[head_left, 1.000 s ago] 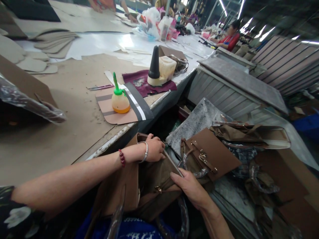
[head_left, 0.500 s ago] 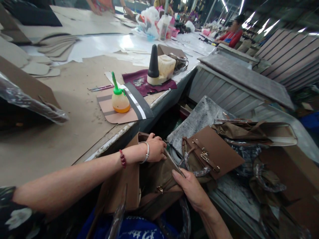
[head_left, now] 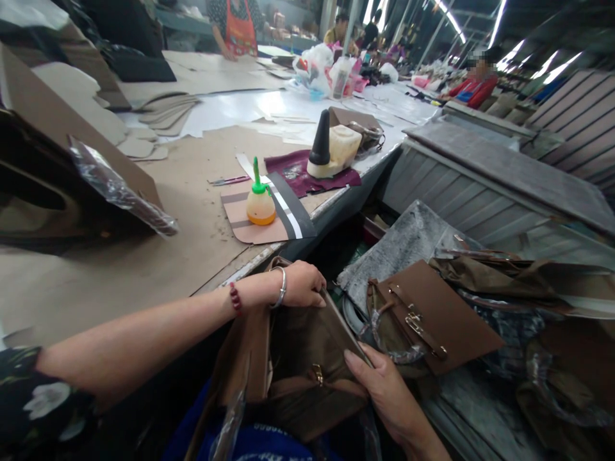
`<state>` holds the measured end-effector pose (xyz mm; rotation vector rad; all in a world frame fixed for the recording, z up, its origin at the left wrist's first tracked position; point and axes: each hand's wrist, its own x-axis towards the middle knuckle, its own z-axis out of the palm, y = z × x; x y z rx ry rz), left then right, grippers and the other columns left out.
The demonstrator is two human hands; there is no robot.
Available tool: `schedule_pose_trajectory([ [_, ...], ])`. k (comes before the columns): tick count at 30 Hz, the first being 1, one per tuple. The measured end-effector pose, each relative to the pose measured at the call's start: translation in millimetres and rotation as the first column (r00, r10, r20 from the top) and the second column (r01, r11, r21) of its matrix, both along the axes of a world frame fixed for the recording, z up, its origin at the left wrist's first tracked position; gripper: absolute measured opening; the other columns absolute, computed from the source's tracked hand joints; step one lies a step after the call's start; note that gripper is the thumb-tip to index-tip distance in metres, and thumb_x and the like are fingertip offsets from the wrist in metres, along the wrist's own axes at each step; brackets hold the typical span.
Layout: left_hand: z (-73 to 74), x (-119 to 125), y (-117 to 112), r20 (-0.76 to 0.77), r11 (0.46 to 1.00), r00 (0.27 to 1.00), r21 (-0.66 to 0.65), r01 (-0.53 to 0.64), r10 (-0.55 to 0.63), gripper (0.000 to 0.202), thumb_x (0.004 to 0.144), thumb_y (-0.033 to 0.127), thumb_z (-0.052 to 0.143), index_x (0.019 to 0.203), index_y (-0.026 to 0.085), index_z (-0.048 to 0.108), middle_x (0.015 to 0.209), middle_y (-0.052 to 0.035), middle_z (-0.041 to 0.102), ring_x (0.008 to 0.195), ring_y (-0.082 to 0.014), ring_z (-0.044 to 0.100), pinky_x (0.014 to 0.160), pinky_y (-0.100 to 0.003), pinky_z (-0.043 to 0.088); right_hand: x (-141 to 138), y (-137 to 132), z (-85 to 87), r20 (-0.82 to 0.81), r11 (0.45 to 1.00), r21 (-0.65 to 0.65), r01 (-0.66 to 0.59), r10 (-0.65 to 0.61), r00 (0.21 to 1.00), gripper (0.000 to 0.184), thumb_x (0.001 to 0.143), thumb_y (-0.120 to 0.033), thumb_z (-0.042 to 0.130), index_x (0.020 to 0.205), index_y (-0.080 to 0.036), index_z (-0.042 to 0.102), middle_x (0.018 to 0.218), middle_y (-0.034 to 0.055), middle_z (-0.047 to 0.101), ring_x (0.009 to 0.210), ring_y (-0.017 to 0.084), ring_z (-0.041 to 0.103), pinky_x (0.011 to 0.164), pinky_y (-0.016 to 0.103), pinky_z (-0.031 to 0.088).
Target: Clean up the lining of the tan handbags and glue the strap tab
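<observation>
A brown handbag [head_left: 307,346] lies opened in front of me, its dark lining and a gold clasp [head_left: 318,374] showing inside. My left hand [head_left: 303,285], with a silver bangle at the wrist, grips the far end of the bag's rim, fingers curled over the edge. Lower down the same edge, my right hand [head_left: 379,378] pinches the rim between thumb and fingers. One plastic-wrapped handle [head_left: 229,422] hangs at the near side, above blue cloth [head_left: 269,442] with white print.
On the worktable [head_left: 192,269] stand a green-topped glue bottle [head_left: 261,208] and a black cone [head_left: 320,137] beside a cream container [head_left: 342,142]. Another brown bag [head_left: 432,320] lies on the right by a grey bin [head_left: 480,173]. Co-workers stand farther back, one in a red apron [head_left: 241,29].
The camera view has turned left, so the surroundings sit farther right and lower. Both hands keep hold of the bag's rim, and the bag's mouth looks wider open.
</observation>
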<state>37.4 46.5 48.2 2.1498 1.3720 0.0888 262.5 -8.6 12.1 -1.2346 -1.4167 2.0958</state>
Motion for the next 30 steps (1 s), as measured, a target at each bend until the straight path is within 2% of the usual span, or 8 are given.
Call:
schedule_pose_trajectory([
  [4,-2.9,2,1,0.005,0.999,0.999,0.005,-0.046,0.046,0.015,0.068,0.029,0.061,0.060,0.017,0.064,0.082,0.0004,0.067,0.075,-0.0132,0.060,0.069,-0.018,0.043,-1,-2,3.7,-0.059,0.999,-0.048,-0.006,0.003,0.998,0.041,0.079,-0.039,0.055,0.112,-0.014,0.055,0.101,0.0100,0.062,0.095,0.025,0.055,0.084,0.040,0.043],
  [8,-7.1,5,2,-0.021,0.998,0.998,0.039,-0.054,0.055,0.014,0.066,0.029,0.062,0.060,0.017,0.065,0.081,-0.0003,0.067,0.077,-0.0141,0.060,0.070,-0.019,0.042,-1,-2,4.5,-0.070,1.000,-0.020,-0.012,0.011,0.997,0.036,0.080,-0.035,0.054,0.110,-0.015,0.057,0.103,0.0090,0.062,0.095,0.022,0.055,0.089,0.039,0.040],
  [14,-10.9,8,2,-0.046,0.996,0.997,0.079,-0.051,0.055,0.012,0.065,0.029,0.062,0.060,0.018,0.065,0.079,-0.0001,0.067,0.077,-0.0141,0.059,0.071,-0.019,0.042,1,-4,-0.6,-0.111,0.997,-0.083,-0.004,-0.006,0.994,0.034,0.081,-0.032,0.053,0.111,-0.016,0.055,0.102,0.0084,0.061,0.093,0.020,0.056,0.087,0.036,0.041],
  [17,-10.4,9,1,-0.057,0.995,0.996,0.081,-0.066,0.071,0.013,0.066,0.029,0.062,0.060,0.018,0.065,0.081,-0.0007,0.067,0.078,-0.0143,0.059,0.072,-0.020,0.042,2,-5,-1.9,-0.114,0.997,-0.074,-0.013,0.005,0.994,0.033,0.081,-0.032,0.053,0.109,-0.015,0.055,0.099,0.0084,0.061,0.089,0.020,0.056,0.082,0.034,0.043],
  [24,-8.7,10,-2,-0.084,0.993,0.993,0.086,-0.079,0.087,0.016,0.068,0.028,0.061,0.056,0.017,0.062,0.083,-0.0001,0.067,0.079,-0.0137,0.059,0.074,-0.019,0.042,6,-7,-3.7,-0.038,0.994,0.096,-0.047,0.051,0.998,0.034,0.083,-0.042,0.045,0.099,-0.013,0.057,0.082,0.0048,0.060,0.076,0.016,0.053,0.071,0.028,0.043],
  [28,-8.1,10,-3,-0.054,0.993,0.994,0.073,-0.095,0.099,0.014,0.066,0.029,0.061,0.055,0.019,0.062,0.078,0.0006,0.067,0.077,-0.0140,0.059,0.072,-0.019,0.042,5,-7,-4.1,0.107,0.978,0.208,-0.033,0.011,0.994,0.039,0.082,-0.048,0.043,0.080,-0.013,0.058,0.069,0.0017,0.055,0.069,0.015,0.049,0.063,0.023,0.040],
  [30,-6.9,12,-4,-0.053,0.992,0.992,0.067,-0.111,0.115,0.013,0.065,0.028,0.061,0.055,0.019,0.062,0.076,0.0003,0.066,0.075,-0.0144,0.058,0.070,-0.020,0.042,4,-6,-2.9,0.155,0.968,0.246,-0.044,0.005,0.988,0.040,0.081,-0.049,0.043,0.079,-0.012,0.059,0.070,0.0016,0.055,0.070,0.015,0.050,0.064,0.023,0.040],
])
